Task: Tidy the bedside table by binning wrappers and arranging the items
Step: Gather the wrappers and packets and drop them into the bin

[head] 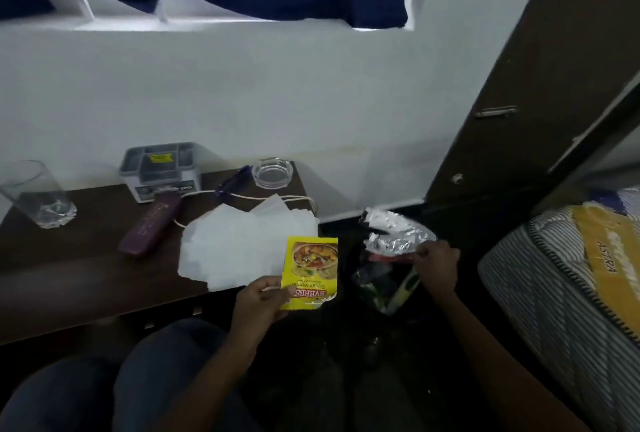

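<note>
My left hand pinches a yellow spice sachet wrapper by its lower corner, just off the right end of the dark wooden bedside table. My right hand is curled over the dark bin on the floor and grips a green and white wrapper. A crumpled silver foil wrapper sticks out above the bin beside that hand. White tissue paper lies on the table's right end.
On the table stand a drinking glass, a grey organiser box and a glass ashtray; a purple case, a pen and a cream cord lie between. A mattress and dark wardrobe stand at the right.
</note>
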The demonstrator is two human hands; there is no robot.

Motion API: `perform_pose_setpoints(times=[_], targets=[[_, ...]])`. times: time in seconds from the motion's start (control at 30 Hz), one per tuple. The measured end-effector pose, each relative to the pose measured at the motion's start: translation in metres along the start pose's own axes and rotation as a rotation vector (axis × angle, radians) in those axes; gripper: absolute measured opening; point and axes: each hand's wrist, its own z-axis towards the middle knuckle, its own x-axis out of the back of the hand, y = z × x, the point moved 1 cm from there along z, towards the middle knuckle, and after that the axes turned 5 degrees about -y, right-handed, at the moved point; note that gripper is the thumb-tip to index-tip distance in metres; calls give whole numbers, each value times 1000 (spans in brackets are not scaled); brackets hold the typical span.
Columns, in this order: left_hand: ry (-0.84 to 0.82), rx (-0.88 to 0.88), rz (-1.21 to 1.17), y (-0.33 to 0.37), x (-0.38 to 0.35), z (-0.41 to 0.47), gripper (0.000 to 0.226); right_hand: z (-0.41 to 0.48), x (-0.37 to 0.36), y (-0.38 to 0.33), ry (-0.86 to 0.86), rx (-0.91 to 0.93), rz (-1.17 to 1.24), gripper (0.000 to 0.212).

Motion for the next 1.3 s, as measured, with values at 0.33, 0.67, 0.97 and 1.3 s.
perform_pose_setpoints(times=[0.33, 0.67, 0.97, 1.3], targets=[[-29, 72, 90, -11, 7, 9, 8, -35, -16, -35, -303, 38, 442, 13], [0, 51, 83, -11, 7, 5, 10, -113, 18, -125, -1035, -37, 1243, 34], [-44, 69, 49, -11, 5, 5, 8, -100, 18, -117, -598, -132, 1202, 13], [-18, 109, 20, -11, 6, 6, 12, -52, -17, -48, -502, -693, 1204, 41]])
